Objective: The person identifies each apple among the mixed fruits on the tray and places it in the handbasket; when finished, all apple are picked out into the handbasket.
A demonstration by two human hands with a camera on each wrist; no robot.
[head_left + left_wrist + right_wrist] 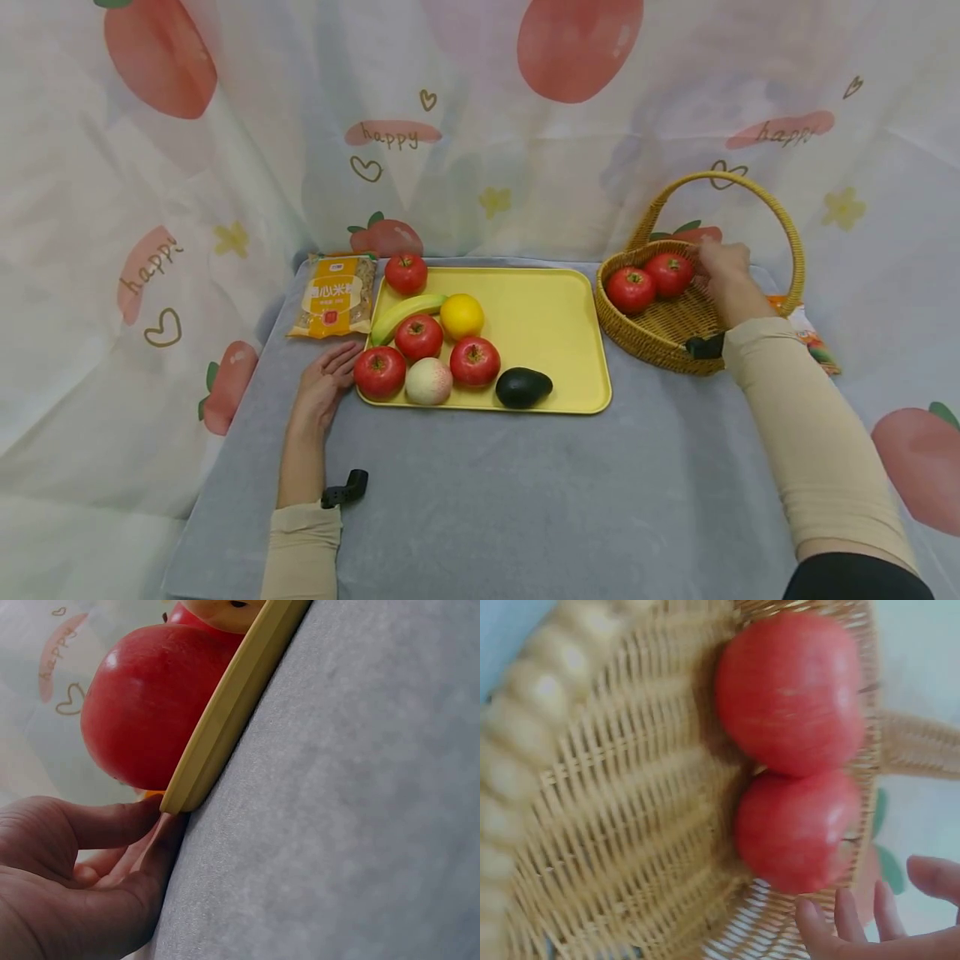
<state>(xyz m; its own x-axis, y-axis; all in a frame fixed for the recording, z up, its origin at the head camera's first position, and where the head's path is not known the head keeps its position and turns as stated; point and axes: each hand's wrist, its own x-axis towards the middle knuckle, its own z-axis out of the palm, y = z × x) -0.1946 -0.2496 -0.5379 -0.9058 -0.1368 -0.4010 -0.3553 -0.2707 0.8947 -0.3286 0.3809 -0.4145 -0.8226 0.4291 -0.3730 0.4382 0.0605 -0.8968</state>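
Observation:
My left hand [327, 385] touches the left edge of a yellow tray [555, 333], its fingers extended. In the left wrist view the thumb lies near the rim below a red apple [150, 709]. The tray carries several red apples [475, 362], a banana [405, 317], a yellow round fruit [461, 317], a pale peach [428, 382] and a dark avocado [523, 387]. Over the back right rim of a wicker basket [648, 350] is my right hand [723, 265], holding nothing. Its loosely bent fingers are close to one of two red apples [799, 829] inside.
A yellow grain bag [333, 296] lies left of the tray. Another packet [817, 337] is partly hidden behind the basket and right arm. The basket's tall handle [787, 225] arches beside the right hand. A printed curtain [480, 167] stands behind the grey table [525, 500].

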